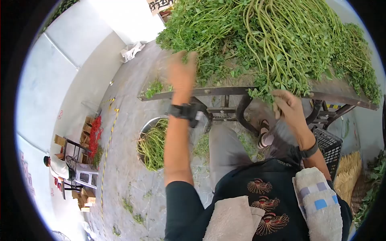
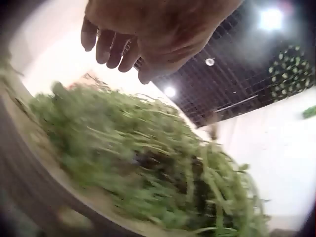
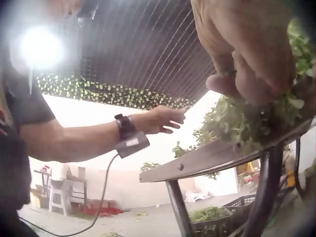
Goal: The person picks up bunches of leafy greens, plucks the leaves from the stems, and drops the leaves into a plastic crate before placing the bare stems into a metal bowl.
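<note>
A large heap of leafy green stems covers the table. My left hand, blurred, is over the table's left end beside the heap. In the left wrist view its fingers hang loosely bent above the greens with nothing between them. At the front edge of the table, my right hand pinches a leafy sprig that hangs from the heap. Seen from the right wrist, the bent right fingers partly hide the leaves they hold.
On the floor to the left stands a metal basin with green stems in it. A black plastic crate is near my right side. Loose sprigs lie on the floor. Farther left, a person sits near boxes.
</note>
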A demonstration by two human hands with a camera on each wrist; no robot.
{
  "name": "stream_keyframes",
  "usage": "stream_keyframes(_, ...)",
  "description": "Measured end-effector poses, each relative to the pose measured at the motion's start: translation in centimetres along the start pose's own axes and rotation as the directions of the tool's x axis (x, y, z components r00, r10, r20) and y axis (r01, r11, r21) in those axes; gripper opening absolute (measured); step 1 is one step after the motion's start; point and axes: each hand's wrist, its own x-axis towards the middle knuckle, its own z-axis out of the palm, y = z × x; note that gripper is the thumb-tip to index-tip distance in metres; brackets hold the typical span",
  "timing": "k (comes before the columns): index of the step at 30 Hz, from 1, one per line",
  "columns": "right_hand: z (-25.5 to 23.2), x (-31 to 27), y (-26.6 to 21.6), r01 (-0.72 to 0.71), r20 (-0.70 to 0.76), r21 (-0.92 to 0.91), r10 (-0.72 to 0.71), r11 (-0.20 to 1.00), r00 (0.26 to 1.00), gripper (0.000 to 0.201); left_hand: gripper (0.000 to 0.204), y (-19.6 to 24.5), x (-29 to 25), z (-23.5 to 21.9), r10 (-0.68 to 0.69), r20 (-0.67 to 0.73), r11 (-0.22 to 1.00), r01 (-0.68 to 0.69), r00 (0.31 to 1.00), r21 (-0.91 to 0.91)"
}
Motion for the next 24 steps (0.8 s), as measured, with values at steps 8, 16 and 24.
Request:
stream_keyframes(8,2.6,-2.3,2.3,-0.279,0.248,0.161,0.235,0.947,0.94,0.02,0.048,-15.3,-1.4,-3.8,-0.375,0.101,0.692,0.206,0.921,0.692)
stream_keyframes(16,5.8,-1.1,1.1,-0.234,0.382,0.09,0.183,0.968,0.906,0.024,0.025,-8.4,-5.7,-3.8,-0.211,-0.003,0.977,0.211,0.977,-0.017)
stream_keyframes(24,6.7,1.5,1.3,-0.145,0.198,0.337,0.081,0.93,0.977,0.033,0.021,6.6,-15.4,-1.5,-0.296,0.476,0.51,0.558,0.828,-0.654)
